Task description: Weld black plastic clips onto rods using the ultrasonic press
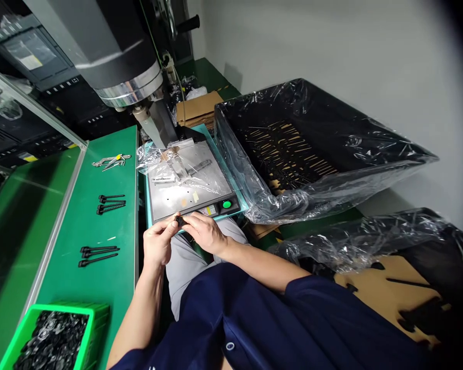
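Note:
My left hand (pixel 159 240) and my right hand (pixel 205 232) meet above my lap, at the front edge of a machine's metal plate (pixel 165 200). Between their fingertips is a small black part (pixel 180 221), pinched from both sides. Its exact kind is too small to make out, and the fingers cover some of it. Just beyond the right hand sits a round green button (pixel 226 204) on the machine's base. Farther back on the plate stands a metal fixture (pixel 181 169) with clear plastic film over it, below the machine's head (pixel 129 87).
On the green table (pixel 119 288) at left lie several black slotted strips (pixel 111 205), more black rods (pixel 98 252), pliers (pixel 111 161) and a green bin (pixel 94 318) of black parts. To the right stands a plastic-lined box (pixel 304 205) of thin black pieces; another lined container (pixel 378 236) is nearer.

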`<act>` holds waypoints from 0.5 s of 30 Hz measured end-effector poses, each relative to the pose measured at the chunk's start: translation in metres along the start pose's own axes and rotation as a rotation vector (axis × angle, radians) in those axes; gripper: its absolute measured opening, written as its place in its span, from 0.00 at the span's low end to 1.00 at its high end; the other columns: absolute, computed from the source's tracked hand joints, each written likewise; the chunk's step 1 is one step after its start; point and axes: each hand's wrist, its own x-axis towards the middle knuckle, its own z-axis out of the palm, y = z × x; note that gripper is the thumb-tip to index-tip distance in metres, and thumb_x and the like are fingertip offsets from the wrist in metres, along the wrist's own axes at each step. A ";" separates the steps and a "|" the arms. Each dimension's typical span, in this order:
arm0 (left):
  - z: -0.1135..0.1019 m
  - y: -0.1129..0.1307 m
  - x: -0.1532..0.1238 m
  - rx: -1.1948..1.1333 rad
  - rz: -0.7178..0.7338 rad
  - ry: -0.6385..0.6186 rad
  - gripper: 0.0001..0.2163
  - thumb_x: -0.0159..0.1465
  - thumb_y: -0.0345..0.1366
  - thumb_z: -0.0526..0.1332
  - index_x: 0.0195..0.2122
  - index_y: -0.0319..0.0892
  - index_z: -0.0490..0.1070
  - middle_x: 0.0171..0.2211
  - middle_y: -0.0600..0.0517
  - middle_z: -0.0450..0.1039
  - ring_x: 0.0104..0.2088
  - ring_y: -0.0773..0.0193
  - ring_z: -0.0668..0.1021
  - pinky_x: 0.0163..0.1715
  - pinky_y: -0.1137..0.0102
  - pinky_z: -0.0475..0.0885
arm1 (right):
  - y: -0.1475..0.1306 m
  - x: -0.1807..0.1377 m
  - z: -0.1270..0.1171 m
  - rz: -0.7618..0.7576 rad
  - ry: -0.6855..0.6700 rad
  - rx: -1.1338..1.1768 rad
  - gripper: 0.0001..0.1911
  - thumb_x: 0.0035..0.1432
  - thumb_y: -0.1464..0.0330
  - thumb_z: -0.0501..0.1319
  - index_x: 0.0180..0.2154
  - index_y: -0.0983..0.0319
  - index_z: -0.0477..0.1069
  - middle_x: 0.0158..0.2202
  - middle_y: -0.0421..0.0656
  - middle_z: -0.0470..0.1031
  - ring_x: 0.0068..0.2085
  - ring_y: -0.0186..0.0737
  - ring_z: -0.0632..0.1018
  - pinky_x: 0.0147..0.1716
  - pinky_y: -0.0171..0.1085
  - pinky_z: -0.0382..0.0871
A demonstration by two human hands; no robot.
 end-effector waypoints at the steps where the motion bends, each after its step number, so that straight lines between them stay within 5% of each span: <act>1: -0.002 0.001 0.001 -0.005 -0.028 -0.004 0.08 0.48 0.37 0.74 0.27 0.41 0.79 0.39 0.44 0.82 0.47 0.47 0.80 0.48 0.54 0.76 | 0.001 0.000 0.001 -0.016 -0.001 -0.023 0.09 0.68 0.68 0.55 0.45 0.62 0.72 0.35 0.46 0.73 0.38 0.42 0.75 0.41 0.39 0.71; 7: -0.018 0.007 0.006 0.094 -0.026 -0.098 0.08 0.48 0.35 0.74 0.29 0.43 0.81 0.40 0.46 0.82 0.47 0.48 0.80 0.54 0.54 0.72 | 0.001 0.000 0.000 0.008 -0.035 0.071 0.07 0.66 0.68 0.58 0.42 0.62 0.73 0.35 0.45 0.73 0.37 0.40 0.75 0.41 0.38 0.70; 15: -0.019 0.004 -0.004 0.267 0.128 -0.161 0.07 0.55 0.38 0.71 0.33 0.43 0.81 0.45 0.45 0.80 0.50 0.49 0.79 0.56 0.51 0.71 | 0.004 0.005 -0.004 0.370 -0.187 0.471 0.05 0.57 0.67 0.64 0.32 0.62 0.73 0.26 0.36 0.67 0.27 0.32 0.68 0.28 0.32 0.62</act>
